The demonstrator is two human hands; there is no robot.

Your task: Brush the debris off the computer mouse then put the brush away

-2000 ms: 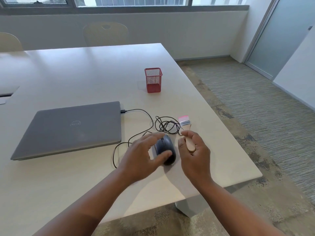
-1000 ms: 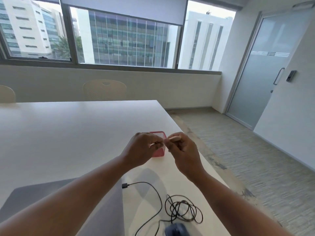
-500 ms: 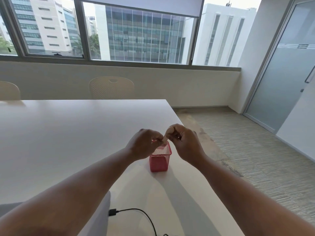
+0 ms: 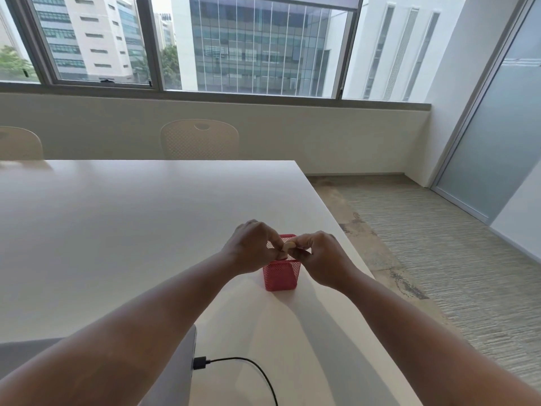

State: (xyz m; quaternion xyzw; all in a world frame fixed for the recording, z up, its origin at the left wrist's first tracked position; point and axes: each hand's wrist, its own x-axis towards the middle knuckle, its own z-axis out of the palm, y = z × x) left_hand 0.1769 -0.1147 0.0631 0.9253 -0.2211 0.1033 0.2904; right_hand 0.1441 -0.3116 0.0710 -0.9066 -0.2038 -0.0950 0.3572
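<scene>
Nearest, at the bottom edge, a grey laptop (image 4: 172,376) lies on the white tabletop (image 4: 117,230) with a black cable (image 4: 248,365) plugged into its side; the computer mouse is out of view. Further out, both forearms reach forward to a red mesh pen holder (image 4: 281,275) standing near the tabletop's right edge. Above its open mouth the left hand (image 4: 252,249) and right hand (image 4: 319,256) meet, and each grip pinches the pale wooden handle of the brush (image 4: 288,246); only the rounded handle end shows between the fingertips, the bristles being hidden, apparently down inside the holder. Judging by this, the putting-away step is in hand. The next move calls for loosening both pinches so the brush settles upright inside, without tipping the light holder. Beyond stand two cream chairs (image 4: 199,139) and the windows.
</scene>
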